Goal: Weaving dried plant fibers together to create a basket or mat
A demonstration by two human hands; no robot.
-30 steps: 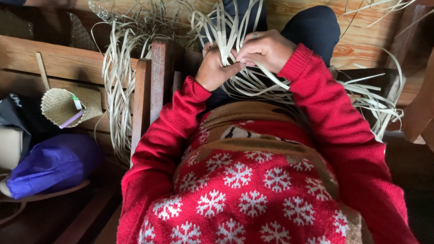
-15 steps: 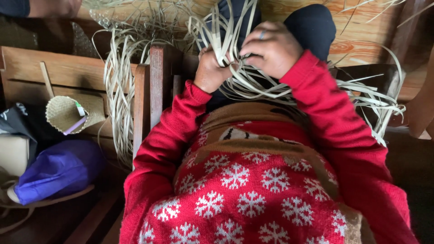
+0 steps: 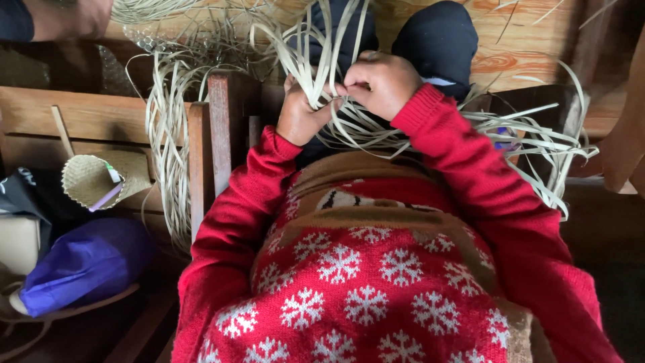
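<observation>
pale straw strips (image 3: 329,50) fan up and away from the lap, long axis running off from the body. left hand (image 3: 300,115) is clenched on the bundle's lower end; right hand (image 3: 381,82), just beside it, pinches single strips at their meeting point.

Soft even daylight, dim shadowy lower corners, no glare, sharp centre, slight blur at edges
</observation>
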